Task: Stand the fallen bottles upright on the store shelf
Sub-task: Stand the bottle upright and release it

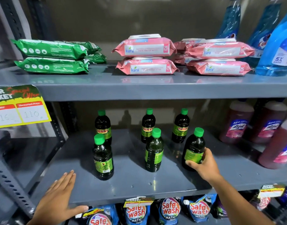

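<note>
Head view: right hand [203, 164] grips a dark green-capped bottle [194, 150] standing upright; left hand [58, 198] lies open.

Right hand [204, 164] gripping upright bottle [194, 150]

I've got the grey metal middle shelf [133, 181] in front of me, six green-capped dark bottles standing upright on it: three at the back [103, 125], three nearer the front [153, 151]. Reddish bottles [235, 122] stand at its right end. My left hand [58, 197] lies flat on its front edge.
</note>
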Motion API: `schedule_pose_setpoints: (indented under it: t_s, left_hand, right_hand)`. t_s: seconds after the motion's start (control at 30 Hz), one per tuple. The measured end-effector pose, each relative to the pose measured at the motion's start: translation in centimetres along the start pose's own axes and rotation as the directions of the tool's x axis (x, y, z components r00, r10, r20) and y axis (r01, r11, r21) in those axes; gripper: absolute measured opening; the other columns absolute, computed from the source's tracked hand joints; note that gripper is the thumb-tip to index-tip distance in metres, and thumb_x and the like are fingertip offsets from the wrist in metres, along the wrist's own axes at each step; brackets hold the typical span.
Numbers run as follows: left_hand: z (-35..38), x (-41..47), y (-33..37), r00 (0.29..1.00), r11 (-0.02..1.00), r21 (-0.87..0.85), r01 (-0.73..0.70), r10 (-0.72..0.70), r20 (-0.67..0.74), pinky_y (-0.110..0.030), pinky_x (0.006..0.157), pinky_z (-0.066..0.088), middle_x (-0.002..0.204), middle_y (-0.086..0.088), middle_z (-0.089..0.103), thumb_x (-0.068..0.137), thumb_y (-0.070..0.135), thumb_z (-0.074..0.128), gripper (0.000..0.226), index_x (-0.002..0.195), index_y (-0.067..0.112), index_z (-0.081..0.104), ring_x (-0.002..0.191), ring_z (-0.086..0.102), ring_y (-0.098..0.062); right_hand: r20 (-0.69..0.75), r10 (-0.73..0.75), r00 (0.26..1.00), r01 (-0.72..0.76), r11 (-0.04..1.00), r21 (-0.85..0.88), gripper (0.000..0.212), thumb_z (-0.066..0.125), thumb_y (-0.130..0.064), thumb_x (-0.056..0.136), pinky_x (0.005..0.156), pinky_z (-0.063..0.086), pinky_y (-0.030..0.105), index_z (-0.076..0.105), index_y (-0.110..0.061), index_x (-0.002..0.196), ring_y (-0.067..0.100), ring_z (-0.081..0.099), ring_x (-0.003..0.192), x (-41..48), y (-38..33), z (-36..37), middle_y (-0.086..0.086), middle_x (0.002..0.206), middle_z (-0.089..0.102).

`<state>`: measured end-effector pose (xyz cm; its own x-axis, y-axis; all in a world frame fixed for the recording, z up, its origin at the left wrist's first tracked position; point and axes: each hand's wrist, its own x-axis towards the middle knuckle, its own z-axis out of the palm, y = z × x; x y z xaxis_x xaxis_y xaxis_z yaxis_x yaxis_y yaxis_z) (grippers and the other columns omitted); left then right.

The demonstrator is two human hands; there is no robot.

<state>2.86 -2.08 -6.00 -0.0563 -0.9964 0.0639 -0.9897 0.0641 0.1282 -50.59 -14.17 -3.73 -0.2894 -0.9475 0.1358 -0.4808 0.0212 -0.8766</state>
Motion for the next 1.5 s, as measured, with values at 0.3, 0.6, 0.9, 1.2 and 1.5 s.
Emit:
schedule_pose_setpoints:
  t_s: [0.3, 0.6, 0.9, 1.2, 1.5]
  left_hand:
    - [-0.2, -0.1, 0.5, 1.0, 1.0, 0.003, 0.012, -0.012, -0.001, -0.038, 0.12, 0.003, 0.156, 0.001, -0.017, 0.055, 0.105, 0.033, 0.141, 0.151, 0.009, -0.005, 0.144, -0.014, -0.012]
    - [-0.1, 0.1, 0.0, 1.0, 1.0, -0.003, -0.005, 0.005, 0.006, -0.042, 0.12, 0.011, 0.16, 0.001, -0.003, 0.056, 0.102, 0.042, 0.139, 0.152, 0.007, 0.007, 0.146, -0.004, -0.013]
    - [-0.2, 0.0, 0.4, 1.0, 1.0, 0.017, 0.011, -0.011, -0.002, -0.038, 0.12, 0.004, 0.159, 0.0, -0.013, 0.054, 0.105, 0.028, 0.14, 0.152, 0.011, -0.002, 0.144, -0.011, -0.012]
    - [0.0, 0.2, 0.2, 1.0, 0.999, 0.047, 0.009, -0.008, -0.006, -0.037, 0.119, 0.005, 0.16, -0.002, -0.009, 0.053, 0.106, 0.025, 0.14, 0.153, 0.011, 0.002, 0.142, -0.01, -0.011]
    - [-0.3, 0.0, 0.5, 1.0, 0.999, 0.043, 0.013, -0.014, 0.016, -0.04, 0.12, 0.004, 0.159, -0.004, -0.012, 0.055, 0.105, 0.024, 0.138, 0.153, 0.01, -0.001, 0.146, -0.009, -0.017]
  right_hand:
    - [0.081, -0.038, 0.996, 0.035, 0.999, 0.038, 0.078, 0.08, -0.001, 0.066, 0.091, 0.048, 0.033, 0.039, -0.024, 0.129, 0.019, 0.059, 0.107, -0.1, 1.5, 0.0, 0.004, 0.117, 0.06]
    - [-0.069, 0.031, 0.997, -0.039, 0.993, -0.108, 0.075, 0.095, -0.035, 0.055, 0.075, 0.044, 0.033, 0.043, -0.026, 0.108, 0.018, 0.059, 0.09, -0.5, -1.0, 0.7, -0.005, 0.101, 0.06]
    - [-0.101, -0.031, 0.994, 0.015, 0.988, -0.157, 0.063, 0.091, -0.031, 0.062, 0.072, 0.043, 0.033, 0.044, -0.028, 0.104, 0.019, 0.057, 0.086, -2.6, -0.9, 0.4, -0.003, 0.097, 0.06]
    - [-0.321, -0.071, 0.945, 0.027, 0.99, -0.138, 0.105, 0.095, -0.037, 0.055, 0.099, 0.042, 0.045, 0.036, -0.012, 0.138, 0.026, 0.048, 0.116, -7.6, -2.2, 1.0, 0.006, 0.124, 0.047]
    - [0.129, -0.161, 0.978, 0.146, 0.982, 0.12, 0.11, 0.088, -0.03, 0.067, 0.111, 0.029, 0.024, 0.019, -0.021, 0.152, 0.001, 0.034, 0.131, -7.7, -7.7, 9.2, -0.013, 0.14, 0.035]
